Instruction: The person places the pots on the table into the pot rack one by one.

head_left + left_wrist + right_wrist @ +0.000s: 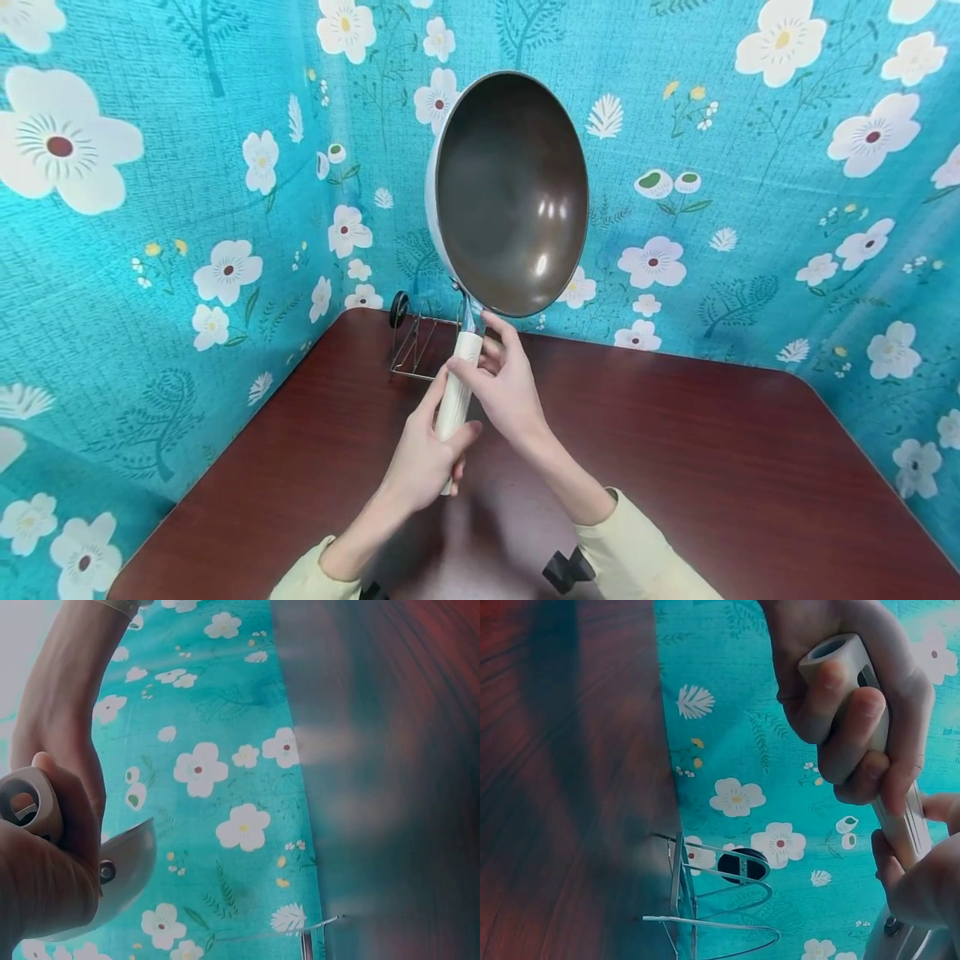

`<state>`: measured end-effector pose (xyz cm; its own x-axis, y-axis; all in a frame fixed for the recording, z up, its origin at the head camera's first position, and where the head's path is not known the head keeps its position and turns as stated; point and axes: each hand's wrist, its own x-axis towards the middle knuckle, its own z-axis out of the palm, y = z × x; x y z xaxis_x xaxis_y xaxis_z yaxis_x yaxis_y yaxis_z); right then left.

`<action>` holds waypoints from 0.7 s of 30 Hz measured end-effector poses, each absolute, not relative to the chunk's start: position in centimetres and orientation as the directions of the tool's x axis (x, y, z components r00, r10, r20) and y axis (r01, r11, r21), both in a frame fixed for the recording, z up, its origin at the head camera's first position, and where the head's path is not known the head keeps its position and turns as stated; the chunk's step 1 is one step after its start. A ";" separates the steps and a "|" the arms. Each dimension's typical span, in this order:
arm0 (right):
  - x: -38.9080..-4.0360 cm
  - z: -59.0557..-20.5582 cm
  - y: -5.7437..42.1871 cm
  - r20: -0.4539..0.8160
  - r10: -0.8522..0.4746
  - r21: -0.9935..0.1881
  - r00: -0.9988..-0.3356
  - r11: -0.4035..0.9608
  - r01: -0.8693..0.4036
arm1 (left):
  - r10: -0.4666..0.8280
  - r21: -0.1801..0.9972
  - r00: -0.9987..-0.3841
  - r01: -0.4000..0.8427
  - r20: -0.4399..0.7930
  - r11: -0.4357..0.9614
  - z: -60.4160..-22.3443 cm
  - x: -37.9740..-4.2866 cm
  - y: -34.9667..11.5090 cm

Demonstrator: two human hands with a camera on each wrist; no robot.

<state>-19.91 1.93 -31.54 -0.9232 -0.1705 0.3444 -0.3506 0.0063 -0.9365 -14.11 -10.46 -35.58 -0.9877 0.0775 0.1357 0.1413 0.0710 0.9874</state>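
A frying pan (513, 200) with a dark inside and pale outside is held upright above the table, its inside facing the head camera. My left hand (423, 458) grips the lower part of its cream handle (453, 404), fingers curled round it in the right wrist view. Higher up, near the metal neck, my right hand (510, 392) holds the same handle between thumb and fingers. The handle's hollow end (829, 649) shows in the right wrist view. Part of the pan's pale outside (131, 862) and a rivet appear in the left wrist view.
A wire rack (412, 354) with a round black part (399, 309) stands at the table's back left, partly behind the handle and hands. The dark red-brown table (675, 450) has blue flowered cloth (675, 275) behind it and along both sides.
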 end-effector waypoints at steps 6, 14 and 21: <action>-20.1 -31.7 0.6 0.397 -0.220 -0.912 -0.891 0.021 -0.411 | 0.024 0.985 -0.990 0.141 0.140 0.100 -35.6 -14.2 -11.4; -20.7 -32.1 -0.5 0.414 -0.258 -0.908 -0.873 -0.044 -0.417 | -0.005 0.988 -0.992 0.124 0.125 0.088 -35.5 -14.2 -12.4; -21.1 -32.7 -1.2 0.427 -0.286 -0.904 -0.858 -0.097 -0.417 | -0.006 0.991 -0.991 0.134 0.134 0.004 -35.9 -14.3 -13.2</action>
